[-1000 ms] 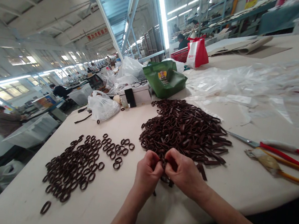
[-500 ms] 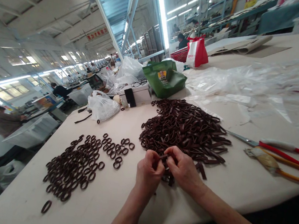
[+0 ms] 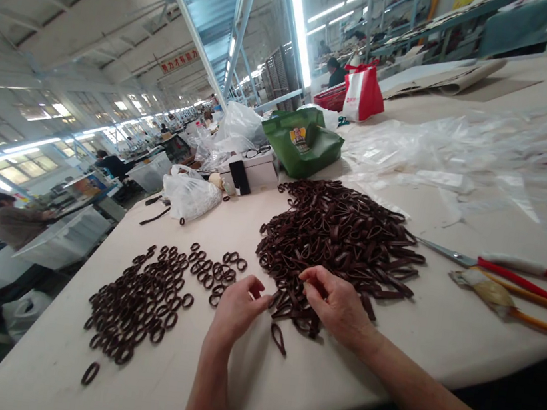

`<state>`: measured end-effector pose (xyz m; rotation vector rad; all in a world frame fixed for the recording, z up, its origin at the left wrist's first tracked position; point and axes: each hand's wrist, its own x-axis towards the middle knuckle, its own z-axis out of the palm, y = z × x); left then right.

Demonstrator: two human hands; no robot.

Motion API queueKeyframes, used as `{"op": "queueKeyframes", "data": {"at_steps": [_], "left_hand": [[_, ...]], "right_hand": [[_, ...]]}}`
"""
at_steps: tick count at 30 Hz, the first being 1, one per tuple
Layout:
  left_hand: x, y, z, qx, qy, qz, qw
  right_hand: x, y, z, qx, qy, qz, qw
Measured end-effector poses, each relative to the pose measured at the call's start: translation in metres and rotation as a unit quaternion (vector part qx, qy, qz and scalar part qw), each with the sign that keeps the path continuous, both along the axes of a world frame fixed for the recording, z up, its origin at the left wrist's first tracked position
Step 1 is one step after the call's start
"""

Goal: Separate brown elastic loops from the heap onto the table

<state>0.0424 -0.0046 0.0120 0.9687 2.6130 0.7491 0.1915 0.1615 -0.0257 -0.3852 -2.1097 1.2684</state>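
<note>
My left hand (image 3: 238, 308) is over the table between two groups of dark brown strap pieces. Its thumb and fingers are apart, and I see nothing held between them. Over the near edge of the pile of long brown loops (image 3: 336, 227) is my right hand (image 3: 336, 304), fingers bent and slightly parted, holding nothing I can see. A single teardrop-shaped loop (image 3: 278, 340) lies just in front of the pile. Small round brown rings (image 3: 139, 308) are spread to the left, with one separate ring (image 3: 90, 374) nearer the front.
Red-and-orange-handled scissors (image 3: 520, 284) lie at the right. Behind the pile stand a green bag (image 3: 302, 143), a white box with a black phone (image 3: 239, 178) leaning on it, and a white plastic bag (image 3: 190, 195). Clear plastic sheets (image 3: 442, 150) cover the back right. Other people work at the left.
My hands were together pinching a brown strap piece. They have parted, the left moving left and the right staying by the pile. A loop beneath them now shows.
</note>
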Motion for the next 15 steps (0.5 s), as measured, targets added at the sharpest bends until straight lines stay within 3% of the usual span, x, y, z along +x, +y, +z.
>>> {"op": "queueKeyframes", "data": {"at_steps": [3, 5, 9, 12, 13, 15], "left_hand": [[0.010, 0.009, -0.001, -0.071, 0.012, -0.012, 0.997], [0.009, 0.010, -0.003, -0.066, 0.009, -0.012, 0.998], [0.008, 0.009, -0.010, 0.052, -0.062, -0.038, 0.996], [0.021, 0.015, -0.016, 0.134, -0.132, -0.049, 0.981], [0.029, 0.019, -0.016, 0.161, -0.137, -0.024, 0.977], [0.044, 0.025, -0.016, 0.180, -0.108, 0.126, 0.970]], "right_hand": [[-0.001, 0.001, -0.002, 0.006, 0.002, 0.008, 1.000], [-0.002, 0.002, -0.005, 0.008, 0.006, 0.014, 1.000], [-0.003, -0.004, -0.008, 0.043, 0.026, 0.023, 0.998], [-0.004, -0.013, -0.003, 0.114, 0.010, 0.046, 0.992], [-0.005, -0.014, -0.002, 0.143, -0.007, 0.046, 0.989], [-0.006, -0.012, 0.002, 0.199, -0.053, 0.041, 0.978]]}}
